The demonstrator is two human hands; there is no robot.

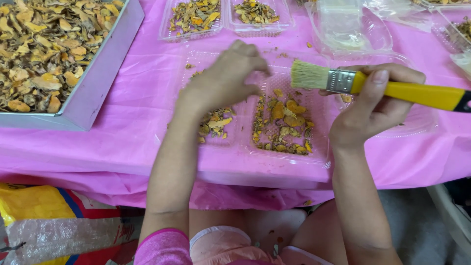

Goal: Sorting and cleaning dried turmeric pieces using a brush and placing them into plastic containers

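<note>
1. Pink plastic sheeting (142,118) covered the table, with a grey metal tray (105,64) of dried orange-yellow slices at ten o'clock and two small filled clear boxes (223,22) at twelve.
2. At the centre lay an open clear clamshell box (287,152); its right half held a loose scatter of slices, its left half a smaller heap partly hidden under the wrist.
3. By my judgement the filling was only partly done: both halves looked thin, and the grey tray remained heaped.
4. The left hand (223,81) hovered curled over the box's left half, fingertips pinched together; whether it held a slice I cannot tell.
5. The right hand (375,105), at three o'clock, gripped a yellow-handled paintbrush (387,87) near its metal ferrule.
6. The brush's long axis ran nearly level, tilting slightly down toward three o'clock, bristles pointing to nine o'clock above the box's right half.
</note>
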